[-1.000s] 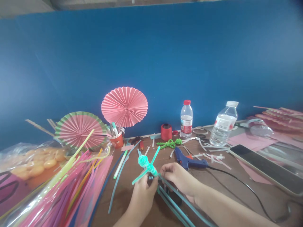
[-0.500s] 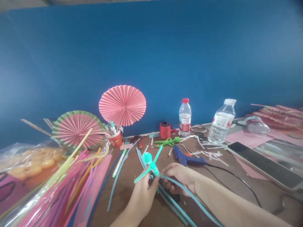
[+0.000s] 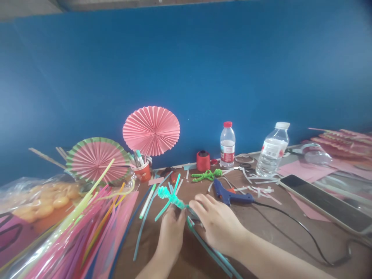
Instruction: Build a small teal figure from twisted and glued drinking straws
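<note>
A small turquoise pipe-cleaner figure (image 3: 173, 198) with a coiled round head and two stick arms is pinched near its lower body by my left hand (image 3: 171, 232). It leans toward the upper left. My right hand (image 3: 217, 224) is close against the figure's lower end, fingers curled round a turquoise pipe cleaner that comes off the body; its fingertips are partly hidden. Below the right hand, more turquoise pipe cleaners (image 3: 216, 257) lie on the brown table. Beyond the hands lies a bright green pipe-cleaner figure (image 3: 207, 175).
A blue glue gun (image 3: 232, 195) with a black cord lies right of my hands, near a phone (image 3: 325, 201). Two water bottles (image 3: 227, 145) and a red spool (image 3: 202, 161) stand behind. At left are bagged pipe cleaners (image 3: 87, 232), a paper cup (image 3: 142, 172) of pens and a pink paper fan (image 3: 152, 130).
The turquoise figure has shifted left and tipped further over with my left hand. My right hand has turned palm-down and come up over the loose strand beside the figure's lower end.
</note>
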A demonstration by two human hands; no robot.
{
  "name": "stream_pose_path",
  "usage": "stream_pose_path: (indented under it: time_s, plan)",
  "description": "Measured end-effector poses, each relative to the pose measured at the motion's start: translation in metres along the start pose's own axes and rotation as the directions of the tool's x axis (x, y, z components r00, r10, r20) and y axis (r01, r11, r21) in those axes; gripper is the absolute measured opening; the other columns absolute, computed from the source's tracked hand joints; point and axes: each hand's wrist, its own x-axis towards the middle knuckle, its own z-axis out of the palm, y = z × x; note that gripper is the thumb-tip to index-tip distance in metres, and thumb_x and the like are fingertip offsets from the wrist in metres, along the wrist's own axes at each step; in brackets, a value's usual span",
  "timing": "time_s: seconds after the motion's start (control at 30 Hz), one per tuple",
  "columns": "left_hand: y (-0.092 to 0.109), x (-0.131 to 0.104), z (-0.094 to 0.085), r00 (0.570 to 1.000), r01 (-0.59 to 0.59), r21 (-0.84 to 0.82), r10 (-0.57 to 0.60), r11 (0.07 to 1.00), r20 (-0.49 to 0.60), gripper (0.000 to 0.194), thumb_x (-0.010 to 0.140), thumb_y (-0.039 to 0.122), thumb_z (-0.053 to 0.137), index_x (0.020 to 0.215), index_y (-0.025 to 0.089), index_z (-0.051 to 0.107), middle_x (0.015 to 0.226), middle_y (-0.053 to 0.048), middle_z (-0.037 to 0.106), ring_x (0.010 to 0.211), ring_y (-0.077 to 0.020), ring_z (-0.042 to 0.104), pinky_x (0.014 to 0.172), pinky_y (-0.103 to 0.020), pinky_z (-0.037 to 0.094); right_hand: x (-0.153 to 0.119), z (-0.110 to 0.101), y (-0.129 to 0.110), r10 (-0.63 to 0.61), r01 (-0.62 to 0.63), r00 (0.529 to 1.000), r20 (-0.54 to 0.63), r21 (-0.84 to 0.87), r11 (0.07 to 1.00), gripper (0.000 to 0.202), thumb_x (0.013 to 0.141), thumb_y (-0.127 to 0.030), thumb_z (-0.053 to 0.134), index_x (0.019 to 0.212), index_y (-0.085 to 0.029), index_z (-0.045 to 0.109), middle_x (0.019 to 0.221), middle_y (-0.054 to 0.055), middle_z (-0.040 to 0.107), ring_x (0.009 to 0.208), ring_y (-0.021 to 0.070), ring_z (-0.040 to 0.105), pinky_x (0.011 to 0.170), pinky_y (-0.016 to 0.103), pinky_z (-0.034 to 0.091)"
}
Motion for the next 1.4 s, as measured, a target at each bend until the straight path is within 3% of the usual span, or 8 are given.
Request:
stream_pose_path:
  time_s: [0.13,0.33,0.63,0.83,1.1,1.17,1.3,1.4]
  plan:
    - [0.003,-0.001,0.001,0.996,0.081,-0.109,-0.078,0.991,0.032,0.022,0.068,0.035,0.060,0.077,0.015,0.060,0.078,-0.006,0.066,0.071,-0.0200,0.059,0.064,-0.027,0.044,-0.002,0.010,0.002,-0.080,0.069,0.995,-0.056,-0.177,0.982,0.017,0.082,-0.008,0.040,0.082,-0.017,0.054,0.075,0.004,0.055,0.068,0.0169,0.051,0.056,0.027,0.038]
    - [0.008,-0.004,0.003,0.988,0.131,-0.280,-0.103,0.951,0.112,0.020,0.071,0.032,0.060,0.082,0.016,0.059,0.075,-0.003,0.063,0.064,-0.0135,0.056,0.062,-0.024,0.043,-0.003,0.013,0.007,-0.122,0.096,0.984,-0.130,-0.191,0.977,0.021,0.082,-0.009,0.039,0.067,-0.017,0.052,0.065,0.003,0.053,0.060,0.0148,0.047,0.053,0.027,0.033]
    - [0.002,-0.002,0.003,0.990,0.114,-0.191,-0.094,0.975,0.108,0.024,0.071,0.033,0.059,0.087,0.015,0.061,0.071,-0.002,0.063,0.058,-0.0127,0.053,0.056,-0.023,0.041,0.001,0.005,0.008,-0.096,0.090,0.995,-0.026,-0.192,0.977,0.018,0.079,-0.010,0.045,0.065,-0.018,0.051,0.064,0.001,0.055,0.062,0.0149,0.047,0.054,0.027,0.030]
    - [-0.003,-0.003,0.004,0.985,0.081,-0.175,-0.051,0.981,0.166,0.013,0.074,0.029,0.055,0.075,0.015,0.058,0.066,0.000,0.057,0.063,-0.0141,0.053,0.060,-0.024,0.043,0.006,-0.007,0.009,0.021,-0.017,0.998,0.057,-0.067,0.998,0.016,0.080,-0.016,0.048,0.066,-0.019,0.054,0.065,0.000,0.059,0.062,0.0139,0.053,0.055,0.024,0.032]
    - [0.001,-0.006,0.006,0.968,0.161,-0.215,-0.111,0.963,0.225,0.012,0.073,0.025,0.057,0.075,0.013,0.059,0.065,-0.002,0.058,0.060,-0.0132,0.053,0.058,-0.025,0.042,0.010,-0.016,0.014,0.222,-0.262,0.956,0.189,0.222,0.939,0.021,0.082,-0.021,0.048,0.064,-0.020,0.059,0.059,-0.002,0.061,0.053,0.0114,0.054,0.049,0.020,0.031]
    - [0.002,-0.006,0.006,0.963,0.181,-0.206,-0.131,0.962,0.235,0.011,0.072,0.024,0.058,0.074,0.014,0.059,0.063,0.000,0.057,0.057,-0.0128,0.053,0.057,-0.025,0.042,0.011,-0.019,0.017,0.151,-0.190,0.972,0.181,0.219,0.957,0.019,0.082,-0.021,0.048,0.068,-0.020,0.061,0.063,-0.002,0.062,0.057,0.0114,0.054,0.051,0.020,0.033]
    - [0.003,-0.006,0.006,0.966,0.185,-0.199,-0.141,0.962,0.217,0.010,0.071,0.024,0.059,0.070,0.014,0.057,0.061,0.001,0.054,0.054,-0.0121,0.052,0.054,-0.024,0.042,0.013,-0.022,0.019,-0.123,0.118,0.983,0.137,0.042,0.992,0.024,0.084,-0.020,0.044,0.066,-0.018,0.059,0.067,0.001,0.060,0.065,0.0129,0.052,0.061,0.022,0.035]
    - [0.001,-0.006,0.007,0.969,0.168,-0.160,-0.134,0.973,0.206,0.011,0.071,0.025,0.059,0.070,0.014,0.057,0.061,0.001,0.054,0.053,-0.0126,0.053,0.054,-0.025,0.042,0.012,-0.021,0.017,-0.174,0.179,0.976,0.128,-0.028,0.984,0.024,0.086,-0.020,0.042,0.066,-0.017,0.057,0.066,0.001,0.059,0.065,0.0132,0.049,0.060,0.023,0.034]
